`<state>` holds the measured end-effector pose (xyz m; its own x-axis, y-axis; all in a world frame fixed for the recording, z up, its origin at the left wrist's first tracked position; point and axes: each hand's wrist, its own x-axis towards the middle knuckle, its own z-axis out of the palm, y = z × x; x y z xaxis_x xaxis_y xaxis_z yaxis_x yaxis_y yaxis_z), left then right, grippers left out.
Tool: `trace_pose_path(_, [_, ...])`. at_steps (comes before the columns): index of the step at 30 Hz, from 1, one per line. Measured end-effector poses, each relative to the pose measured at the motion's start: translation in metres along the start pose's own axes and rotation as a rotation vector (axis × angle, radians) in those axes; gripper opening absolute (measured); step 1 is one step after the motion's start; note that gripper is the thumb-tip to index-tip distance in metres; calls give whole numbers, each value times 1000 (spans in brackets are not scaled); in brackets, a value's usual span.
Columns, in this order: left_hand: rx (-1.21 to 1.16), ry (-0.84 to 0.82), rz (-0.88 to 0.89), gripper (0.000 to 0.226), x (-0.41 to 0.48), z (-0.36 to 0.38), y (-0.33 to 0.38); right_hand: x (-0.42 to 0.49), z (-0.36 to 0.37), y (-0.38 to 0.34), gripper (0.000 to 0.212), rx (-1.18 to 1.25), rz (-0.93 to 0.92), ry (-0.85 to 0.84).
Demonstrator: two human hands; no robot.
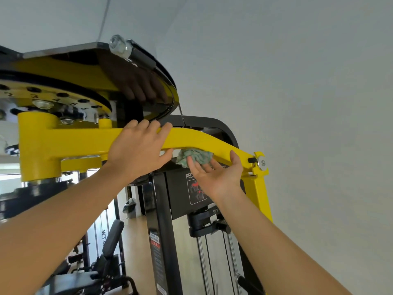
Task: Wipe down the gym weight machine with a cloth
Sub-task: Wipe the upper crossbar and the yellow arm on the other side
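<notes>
Yellow machine arm (202, 141) overhead: left hand (138, 150) curls its fingers over it, likely steadying it; right hand (214, 173), palm up, fingers straight, presses a crumpled green cloth (194, 157) against its underside.

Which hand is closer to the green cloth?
Right. The right hand presses the cloth up against the yellow arm's underside; the left hand grips that arm just beside the cloth.
</notes>
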<state>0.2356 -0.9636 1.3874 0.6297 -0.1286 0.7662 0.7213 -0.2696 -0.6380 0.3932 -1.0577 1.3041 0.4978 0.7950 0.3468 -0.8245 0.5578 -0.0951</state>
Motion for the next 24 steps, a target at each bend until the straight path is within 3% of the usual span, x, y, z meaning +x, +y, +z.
trace_pose_path(12, [9,5,-10,67,-1,-2,-3,6,-41,-68,60,-44,-254,161])
trace_pose_path(24, [-3,-19,-24,68,-1,-4,0,-5,0,-8,62,-72,-51,44])
